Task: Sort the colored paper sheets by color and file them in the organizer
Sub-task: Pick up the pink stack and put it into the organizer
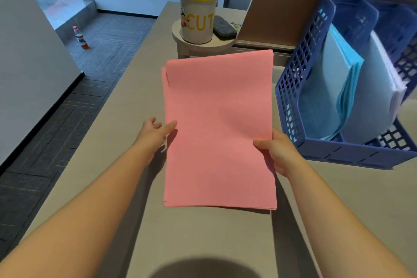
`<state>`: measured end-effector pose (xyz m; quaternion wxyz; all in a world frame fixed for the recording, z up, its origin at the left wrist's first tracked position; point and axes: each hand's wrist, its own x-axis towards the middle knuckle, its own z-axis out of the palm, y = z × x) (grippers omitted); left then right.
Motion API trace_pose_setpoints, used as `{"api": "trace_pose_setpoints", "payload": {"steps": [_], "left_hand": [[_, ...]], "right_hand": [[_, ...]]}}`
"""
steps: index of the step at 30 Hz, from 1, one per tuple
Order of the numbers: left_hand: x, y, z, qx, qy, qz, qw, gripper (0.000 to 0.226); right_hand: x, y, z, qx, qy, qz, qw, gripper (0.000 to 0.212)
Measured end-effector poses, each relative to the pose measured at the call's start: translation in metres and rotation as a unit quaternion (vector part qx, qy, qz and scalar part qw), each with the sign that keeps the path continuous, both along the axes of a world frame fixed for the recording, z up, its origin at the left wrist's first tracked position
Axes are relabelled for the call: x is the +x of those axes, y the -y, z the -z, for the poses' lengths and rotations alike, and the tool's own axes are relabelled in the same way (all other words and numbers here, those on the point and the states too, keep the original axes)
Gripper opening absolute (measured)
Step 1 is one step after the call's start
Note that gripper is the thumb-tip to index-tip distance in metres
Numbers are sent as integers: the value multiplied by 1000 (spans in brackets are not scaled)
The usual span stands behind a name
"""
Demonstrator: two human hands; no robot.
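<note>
I am pinching the pink stack (218, 128) in my right hand (276, 153), left hand (153, 133) open against its left edge. Its long axis is pointing away from me; the organizer (291, 88) is lying just right of it, seemingly with one slot free.

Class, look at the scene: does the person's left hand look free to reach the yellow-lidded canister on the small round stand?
Probably yes. The left hand is open beside the pink sheets, gripping nothing, and bare table lies between it and the canister. Distance cannot be judged.
</note>
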<state>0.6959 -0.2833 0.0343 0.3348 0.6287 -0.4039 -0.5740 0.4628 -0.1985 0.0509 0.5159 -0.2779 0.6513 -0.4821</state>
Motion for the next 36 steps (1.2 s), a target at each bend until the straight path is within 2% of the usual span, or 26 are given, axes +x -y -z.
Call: {"api": "trace_pose_setpoints", "payload": {"steps": [2, 4, 8, 11, 14, 17, 20, 22, 24, 26, 27, 30, 32, 34, 36], "left_hand": [[-8, -2, -15, -9, -104, -18, 994, 40], [-14, -7, -31, -38, -156, -17, 987, 15], [-22, -20, -64, -108, -173, -14, 979, 18], [-24, -25, -90, -151, -194, -8, 969, 19], [-22, -26, -109, -189, -199, 10, 962, 16], [-17, -29, -107, -201, -174, 54, 963, 19], [-12, -27, -94, -189, -161, 72, 966, 38], [-14, -26, -90, -184, -157, 68, 968, 38], [-19, -24, -90, -185, -168, 61, 966, 32], [-25, -24, -92, -200, -163, 68, 964, 29], [-27, -25, -94, -209, -154, 73, 963, 28], [-28, -21, -96, -204, -157, 56, 965, 24], [-30, -19, -96, -203, -147, 56, 966, 18], [-35, -19, -96, -212, -130, 60, 967, 21], [-39, -18, -97, -229, -113, 53, 965, 22]], "right_hand": [[-5, -11, -10, -9, 7, -28, 1000, 36], [-9, -16, -18, -6, -4, -43, 999, 34], [-9, -20, -47, 1, -124, -81, 989, 29], [-5, -20, -70, -44, -150, -63, 986, 30], [-4, -16, -82, -78, -126, -48, 988, 24], [-5, -17, -88, -71, -69, -34, 994, 42], [-7, -21, -88, -93, -39, -56, 993, 32], [-6, -22, -89, -110, -29, -70, 991, 32], [-4, -23, -90, -125, -33, -85, 988, 31], [-5, -25, -93, -130, -67, -92, 985, 25], [-6, -26, -93, -129, -87, -88, 984, 29], [-8, -22, -95, -120, -67, -44, 990, 32], [-5, -19, -96, -110, -69, -26, 991, 19], [-2, -17, -96, -97, -88, -1, 991, 9], [1, -14, -96, -104, -112, 33, 988, 16]]}}
